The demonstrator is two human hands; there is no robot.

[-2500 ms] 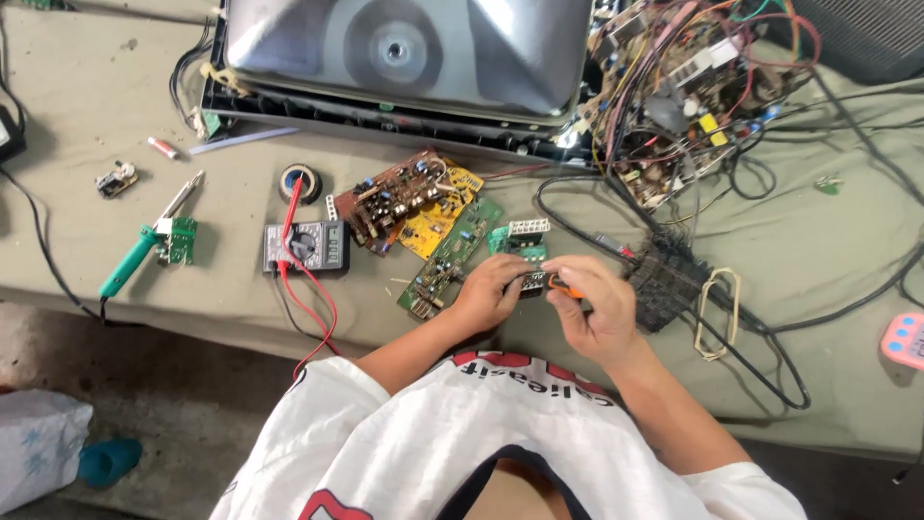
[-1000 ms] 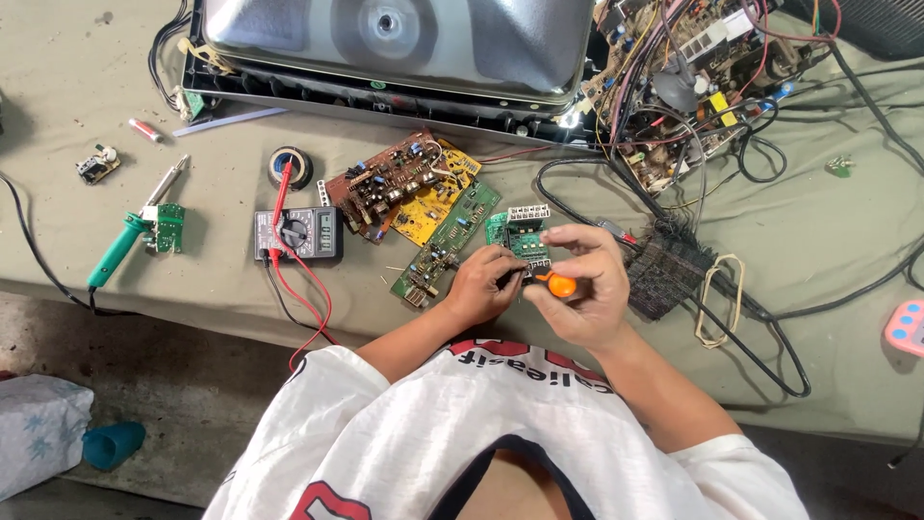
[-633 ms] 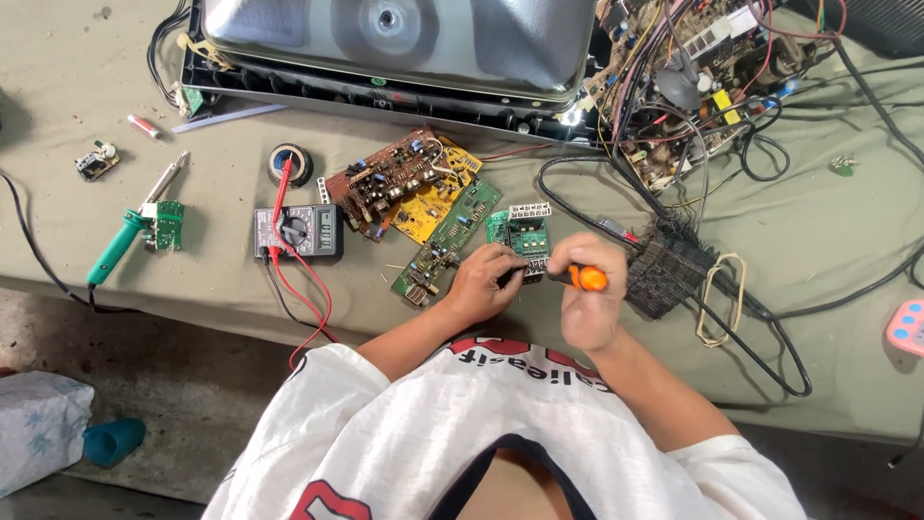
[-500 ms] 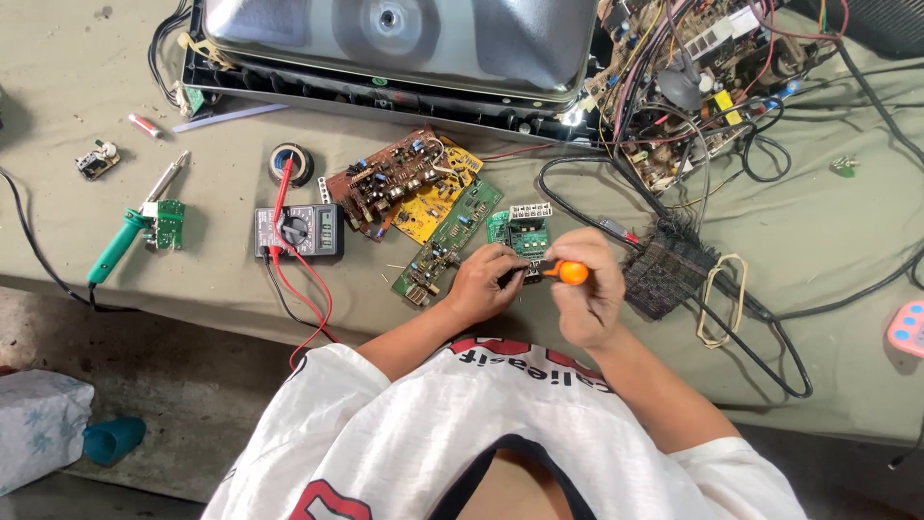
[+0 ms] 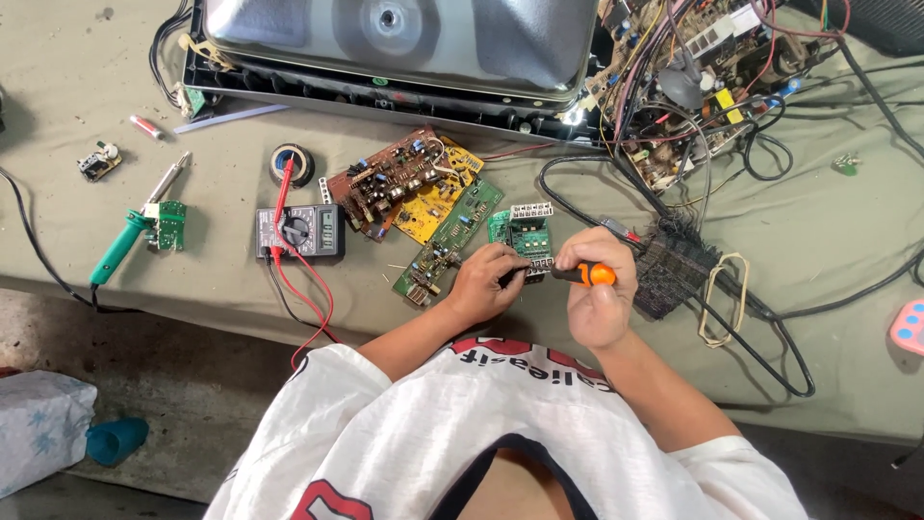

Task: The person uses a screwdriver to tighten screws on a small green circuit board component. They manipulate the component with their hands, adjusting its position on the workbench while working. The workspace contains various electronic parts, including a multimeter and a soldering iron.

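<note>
My right hand (image 5: 599,303) grips the orange screwdriver (image 5: 585,274). My left hand (image 5: 484,284) pinches the small green board (image 5: 527,236), at six o'clock from the big screen (image 5: 404,39). Work looks unfinished; board's still in hand.

A table (image 5: 828,231) under an olive-grey cloth fills the frame. At upper centre lies a picture tube (image 5: 404,43) in its frame; upper right, a wired chassis board (image 5: 693,96). Left lie a green-handled soldering iron (image 5: 135,236), a multimeter (image 5: 300,231) with red leads, a tape roll (image 5: 291,164); at centre, overlapping circuit boards (image 5: 423,193).
</note>
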